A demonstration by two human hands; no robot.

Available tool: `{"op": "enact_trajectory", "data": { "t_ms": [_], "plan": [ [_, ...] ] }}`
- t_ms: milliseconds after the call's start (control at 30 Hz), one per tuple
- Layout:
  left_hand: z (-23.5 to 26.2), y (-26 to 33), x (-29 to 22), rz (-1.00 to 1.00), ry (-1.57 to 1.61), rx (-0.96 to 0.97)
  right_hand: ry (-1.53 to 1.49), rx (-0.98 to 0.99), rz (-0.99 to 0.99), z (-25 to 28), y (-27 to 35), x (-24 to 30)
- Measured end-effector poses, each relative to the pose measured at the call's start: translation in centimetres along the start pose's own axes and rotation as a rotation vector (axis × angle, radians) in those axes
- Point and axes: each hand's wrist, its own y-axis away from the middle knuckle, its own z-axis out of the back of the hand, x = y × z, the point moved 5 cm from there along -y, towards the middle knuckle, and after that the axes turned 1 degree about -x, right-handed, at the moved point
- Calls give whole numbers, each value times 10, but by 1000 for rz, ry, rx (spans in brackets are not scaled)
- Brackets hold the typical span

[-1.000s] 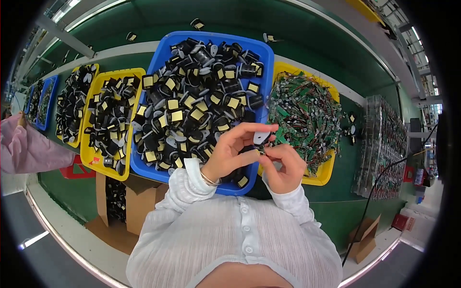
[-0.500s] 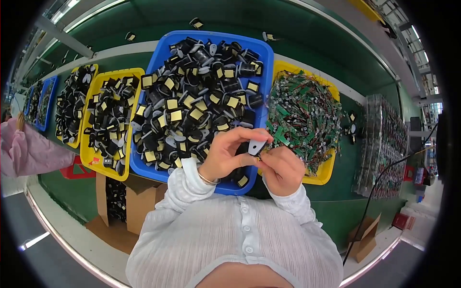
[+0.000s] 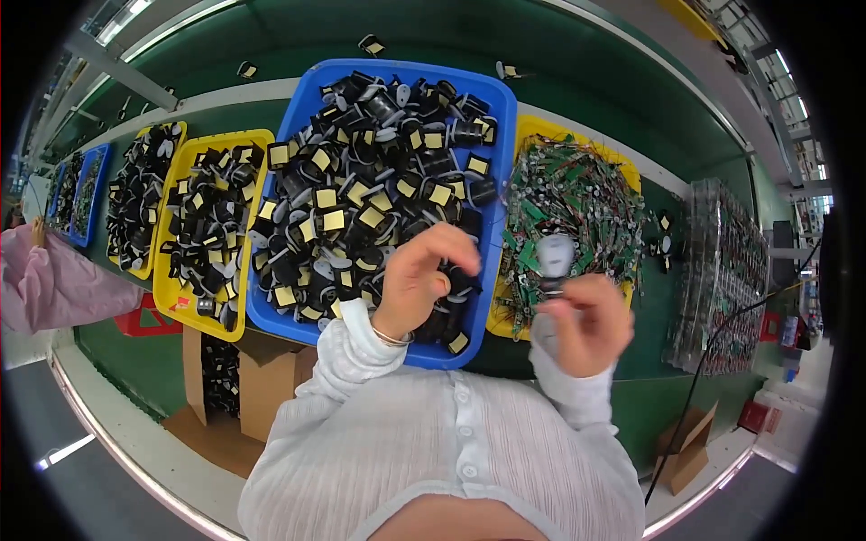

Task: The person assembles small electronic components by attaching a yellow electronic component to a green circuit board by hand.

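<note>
My left hand (image 3: 417, 281) hovers over the right side of a large blue tray (image 3: 510, 108), its fingers curled but apart, with nothing between them. Many black plastic parts with grey rounded plates and pale yellow pads (image 3: 334, 221) fill that tray. At the near edge of a yellow tray (image 3: 621, 162), my right hand (image 3: 591, 325) pinches the dark lower end of a grey-and-black plastic part (image 3: 556, 256). Motion blurs this part, and its grey rounded face points up. Beneath it lie heaped green circuit boards with wires (image 3: 577, 194).
Left of the blue tray stands another yellow tray (image 3: 262, 149) of black parts, with more trays beyond. Clear plastic trays (image 3: 722, 279) are stacked at the right. A cardboard box (image 3: 271, 383) stands below on the left. Another person's pink sleeve (image 3: 68, 284) shows at far left.
My hands have come apart. The right hand has moved right with the grey-and-black part, over the circuit-board tray. My left hand has let go of it and stayed above the blue tray.
</note>
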Motion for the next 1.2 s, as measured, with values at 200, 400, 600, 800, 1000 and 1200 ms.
{"op": "enact_trajectory", "data": {
  "t_ms": [200,400,600,800,1000,1200],
  "plan": [
    [1,-2,-11,-69,-380,-68,-64,-108,-296,72,-69,-59],
    [2,-3,-12,-26,-576,-134,33,-39,-390,85,-185,-192],
    [2,-9,-11,1,-709,-93,703,187,-203,36,-244,-305],
    [3,-9,-7,72,-682,-118,1016,641,-414,-21,-238,-332],
    [1,-12,-11,-62,-639,-159,822,465,-23,20,-241,-245],
    [-5,-6,-32,-434,-857,-254,-4,732,288,-14,-126,18]
  ]
}}
